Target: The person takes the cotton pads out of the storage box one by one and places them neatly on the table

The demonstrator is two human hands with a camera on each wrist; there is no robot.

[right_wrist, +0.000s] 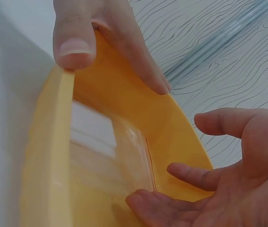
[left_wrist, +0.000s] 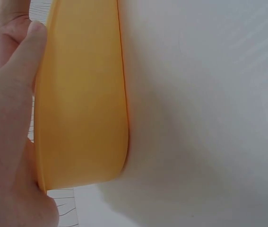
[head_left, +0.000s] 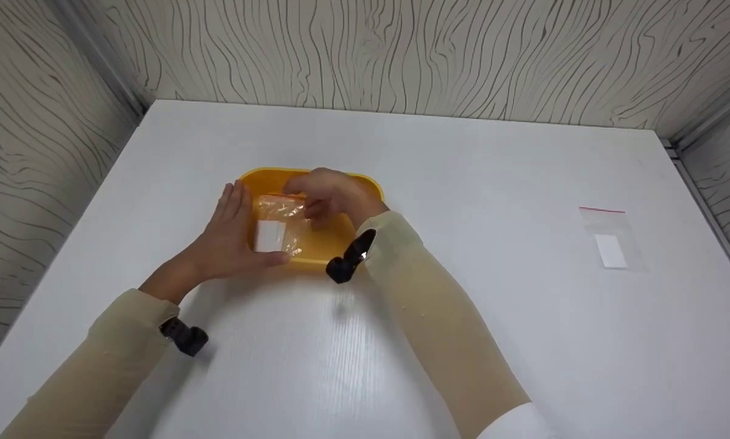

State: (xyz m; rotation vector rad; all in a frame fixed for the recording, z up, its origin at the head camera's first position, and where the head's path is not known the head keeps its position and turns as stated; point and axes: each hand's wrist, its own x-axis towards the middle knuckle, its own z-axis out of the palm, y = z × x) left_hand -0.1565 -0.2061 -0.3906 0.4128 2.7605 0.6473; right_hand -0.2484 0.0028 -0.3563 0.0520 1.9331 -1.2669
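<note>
the yellow tub (head_left: 334,241) sat on the white tabletop (head_left: 523,341), left of centre in the head view, with both hands at it. inside, toward its left end, lay a clear bag (head_left: 283,207) with a white piece (head_left: 269,236) in it; a thin red line ran along the bag's far edge. the left hand (head_left: 228,244) was placed about that left end, its grip spread rather than clenched: the thumb lay over the near rim and the straight fingers rested at the left rim, toward the back corner. the left wrist view showed the tub's smooth outer wall below the thumb. the right hand (head_left: 331,192) was over the tub's inside, its grip released, the fingers loosely bent and apart. in the right wrist view its fingertips (right_wrist: 141,198) were by the bag's red-lined edge; whether they touched it, i could not tell.

well apart from the tub, at the right side of the tabletop, a second clear bag (head_left: 627,238) lay flat, holding a white rectangle (head_left: 610,251) and marked with a red strip along its far edge. pale sleeves (head_left: 444,311) covered both forearms, with a black device (head_left: 184,336) at each cuff. behind the tabletop stood a wall (head_left: 401,61) patterned with wavy dark lines.
</note>
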